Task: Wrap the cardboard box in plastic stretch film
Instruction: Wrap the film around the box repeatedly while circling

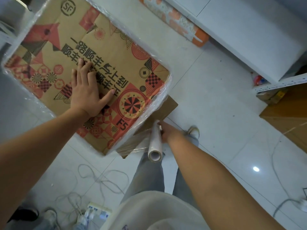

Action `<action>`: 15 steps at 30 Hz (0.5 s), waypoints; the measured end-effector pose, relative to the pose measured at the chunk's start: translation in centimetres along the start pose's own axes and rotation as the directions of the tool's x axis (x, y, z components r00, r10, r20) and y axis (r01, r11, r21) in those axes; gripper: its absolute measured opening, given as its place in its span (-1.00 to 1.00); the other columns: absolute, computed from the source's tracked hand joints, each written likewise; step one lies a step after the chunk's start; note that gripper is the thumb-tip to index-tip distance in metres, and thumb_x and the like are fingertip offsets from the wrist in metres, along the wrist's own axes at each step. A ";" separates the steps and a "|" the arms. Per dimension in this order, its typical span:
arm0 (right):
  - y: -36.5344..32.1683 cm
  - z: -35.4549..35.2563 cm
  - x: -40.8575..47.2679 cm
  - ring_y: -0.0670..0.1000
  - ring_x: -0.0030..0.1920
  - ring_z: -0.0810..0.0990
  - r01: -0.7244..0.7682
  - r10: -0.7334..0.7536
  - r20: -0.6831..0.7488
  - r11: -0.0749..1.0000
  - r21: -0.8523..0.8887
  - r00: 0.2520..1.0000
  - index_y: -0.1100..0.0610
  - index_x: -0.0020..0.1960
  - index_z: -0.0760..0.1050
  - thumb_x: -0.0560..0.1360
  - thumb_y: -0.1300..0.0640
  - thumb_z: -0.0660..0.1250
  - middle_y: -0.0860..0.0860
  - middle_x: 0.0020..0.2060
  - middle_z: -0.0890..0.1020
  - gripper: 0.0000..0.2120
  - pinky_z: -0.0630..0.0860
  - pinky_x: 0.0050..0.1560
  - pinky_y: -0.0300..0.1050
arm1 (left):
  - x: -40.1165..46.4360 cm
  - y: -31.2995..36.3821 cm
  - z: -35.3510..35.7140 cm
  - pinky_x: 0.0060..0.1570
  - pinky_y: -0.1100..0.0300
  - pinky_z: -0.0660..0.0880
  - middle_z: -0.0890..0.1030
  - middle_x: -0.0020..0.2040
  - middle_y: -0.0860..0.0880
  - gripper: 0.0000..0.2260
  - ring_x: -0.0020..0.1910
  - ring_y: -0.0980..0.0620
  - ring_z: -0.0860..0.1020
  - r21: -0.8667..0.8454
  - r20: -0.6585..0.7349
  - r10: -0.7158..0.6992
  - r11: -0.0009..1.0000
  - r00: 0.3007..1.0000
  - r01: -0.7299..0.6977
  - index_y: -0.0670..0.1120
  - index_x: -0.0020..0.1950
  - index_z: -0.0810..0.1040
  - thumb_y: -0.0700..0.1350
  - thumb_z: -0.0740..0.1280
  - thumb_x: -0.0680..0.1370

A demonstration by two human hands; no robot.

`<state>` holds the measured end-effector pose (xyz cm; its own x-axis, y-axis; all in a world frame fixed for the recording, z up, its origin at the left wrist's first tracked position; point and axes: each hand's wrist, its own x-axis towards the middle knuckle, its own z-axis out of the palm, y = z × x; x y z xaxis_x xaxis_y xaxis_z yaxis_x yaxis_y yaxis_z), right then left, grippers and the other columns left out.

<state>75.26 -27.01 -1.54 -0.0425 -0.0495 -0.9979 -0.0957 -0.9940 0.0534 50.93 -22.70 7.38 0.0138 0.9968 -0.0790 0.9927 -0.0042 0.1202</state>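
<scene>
Left hand (86,92) lies flat, fingers spread, on cardboard box (93,52) (film-wrapped edges); right hand (166,131) grips film roll (155,141).

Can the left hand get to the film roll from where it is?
Probably yes. The left hand lies flat on the box; nothing blocks the way to the roll, held by the right hand.
</scene>
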 end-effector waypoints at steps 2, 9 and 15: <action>-0.2 0.0 -0.1 0.15 0.35 0.42 -0.054 0.057 0.126 0.998 -0.030 0.990 0.28 0.33 0.42 0.56 -0.03 0.26 0.15 0.31 0.47 -0.53 0.36 0.33 -0.01 | -0.3 -0.1 -0.2 0.43 -0.22 -0.02 0.23 0.42 -0.28 -0.35 0.47 -0.26 0.10 0.027 -0.015 0.068 0.997 0.998 -0.067 -0.24 0.35 0.25 0.28 0.07 0.52; -1.5 -2.4 0.1 0.15 0.31 0.47 -0.062 0.076 0.085 0.986 -0.152 0.994 0.18 0.43 0.35 0.56 0.05 0.19 0.13 0.31 0.49 -0.53 0.44 0.27 0.01 | 0.4 1.3 -1.2 -0.06 -0.18 0.45 0.47 0.23 -0.31 -0.52 0.22 -0.33 0.42 0.172 -0.050 0.170 0.972 0.984 -0.159 -0.15 0.37 0.43 0.01 0.13 0.51; -3.0 -2.9 -0.1 0.14 0.35 0.42 -0.047 0.076 0.205 0.989 -0.143 0.976 0.30 0.46 0.27 0.64 0.06 0.08 0.16 0.39 0.40 -0.53 0.38 0.27 -0.02 | 4.5 9.2 -1.7 -0.15 0.05 0.33 0.43 0.11 -0.22 -0.60 -0.04 -0.20 0.47 -0.016 -0.177 -0.544 0.835 0.821 0.550 -0.22 0.02 0.48 0.13 0.15 0.56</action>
<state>78.44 -24.33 -1.76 -0.2522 -0.1037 -0.9621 0.0495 -0.9943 0.0942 59.90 -18.10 9.77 -0.5494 0.8343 0.0449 0.8347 0.5458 0.0730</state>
